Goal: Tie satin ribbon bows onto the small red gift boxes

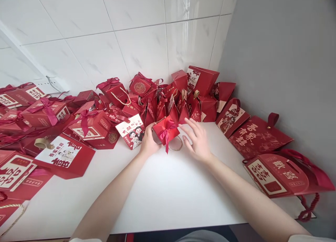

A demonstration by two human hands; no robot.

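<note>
A small red gift box (166, 130) with a magenta ribbon bow and a gold cord handle sits on the white table (168, 193) near its far middle. My left hand (148, 142) is closed around the box's left side. Just right of the box, my right hand (197, 140) hovers with its fingers spread and holds nothing; its fingertips are close to the box's top. A red and white box (132, 130) printed with a cartoon couple lies immediately left of my left hand.
Several red gift boxes and bags crowd the far edge (168, 98) and the left side (63, 154). Flat red bags (258, 136) and a handled box (278, 175) lie along the grey wall on the right. A wall socket (56, 83) sits at the left.
</note>
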